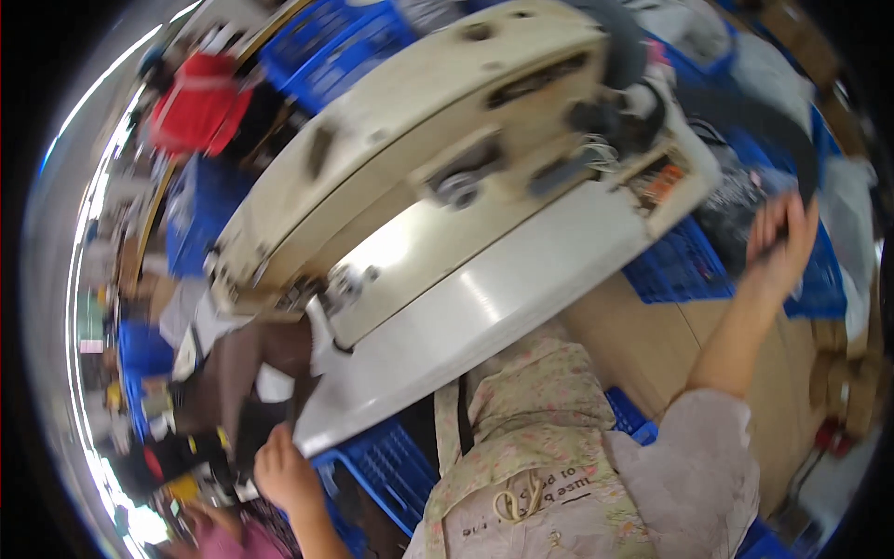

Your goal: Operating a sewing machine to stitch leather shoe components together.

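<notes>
A cream-coloured sewing machine (410, 121) stands on a white work table (466, 307) in front of me. Brown fabric (247, 363) hangs around the needle end, over the table's left side. Just below that fabric is my left hand (287, 470), its fingers curled by the table's left corner. Blur hides what it may hold. Far off to the right, my raised right hand (782, 244) is closed around the lower end of a dark strip of material (792, 130). The strip curves up and back toward the machine's right end.
Blue plastic crates (335, 47) are stacked behind the machine. To the right, another blue crate (680, 265) holds bagged dark items. One more crate (391, 470) sits below the table's left part. A person in red (200, 107) is at the far left.
</notes>
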Tool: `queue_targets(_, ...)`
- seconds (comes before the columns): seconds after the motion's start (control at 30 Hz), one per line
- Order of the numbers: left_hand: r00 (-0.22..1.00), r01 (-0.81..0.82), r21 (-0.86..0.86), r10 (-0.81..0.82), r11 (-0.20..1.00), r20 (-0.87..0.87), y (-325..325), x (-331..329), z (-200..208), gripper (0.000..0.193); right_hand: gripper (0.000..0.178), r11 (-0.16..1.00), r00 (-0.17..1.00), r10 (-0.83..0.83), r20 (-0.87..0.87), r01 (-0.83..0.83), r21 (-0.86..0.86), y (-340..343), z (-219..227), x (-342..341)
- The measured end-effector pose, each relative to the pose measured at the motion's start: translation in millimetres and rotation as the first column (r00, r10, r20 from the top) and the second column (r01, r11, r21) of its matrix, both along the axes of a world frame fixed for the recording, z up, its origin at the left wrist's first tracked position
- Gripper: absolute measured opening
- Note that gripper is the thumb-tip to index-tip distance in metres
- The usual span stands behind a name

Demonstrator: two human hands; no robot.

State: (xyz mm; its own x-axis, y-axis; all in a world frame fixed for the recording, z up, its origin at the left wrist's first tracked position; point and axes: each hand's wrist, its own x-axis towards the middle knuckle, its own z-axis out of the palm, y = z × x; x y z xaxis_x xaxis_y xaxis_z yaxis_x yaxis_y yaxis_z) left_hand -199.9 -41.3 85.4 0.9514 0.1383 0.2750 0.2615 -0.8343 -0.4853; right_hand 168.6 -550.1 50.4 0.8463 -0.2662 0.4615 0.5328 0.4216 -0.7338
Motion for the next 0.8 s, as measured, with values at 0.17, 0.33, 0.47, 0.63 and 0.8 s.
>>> queue_targets(0.17,0.999,0.021,-0.223,-0.011,0.975,0.045,-46.2,-20.4,-30.0,0.042,0.048,0.793,0.677,0.564,-0.473,-0.605,0.080,101.9,-86.3,-79.0)
queue_targets(0.33,0.997,0.050,-0.398,-0.025,0.916,0.069,-69.7,-37.3,-56.2,0.047,0.041,0.387,0.240,0.916,-0.322,-0.741,0.549,223.4,-105.0,-127.7)
queue_targets(0.47,0.986,0.164,-0.488,-0.128,0.857,0.106,-79.0,-12.6,-48.9,0.048,0.053,0.313,0.162,0.914,-0.371,-0.864,0.394,276.3,-105.5,-132.3)
queue_targets(0.63,0.980,0.189,-0.577,-0.194,0.794,0.054,-71.1,-16.8,-20.6,0.029,0.026,0.325,0.182,0.845,-0.502,-0.921,0.213,290.1,-101.0,-145.8)
queue_targets(0.8,0.941,0.274,-0.690,-0.334,0.670,0.050,-63.5,-2.0,39.4,0.060,0.021,0.432,0.166,0.784,-0.598,-0.837,0.334,297.4,-98.6,-163.3)
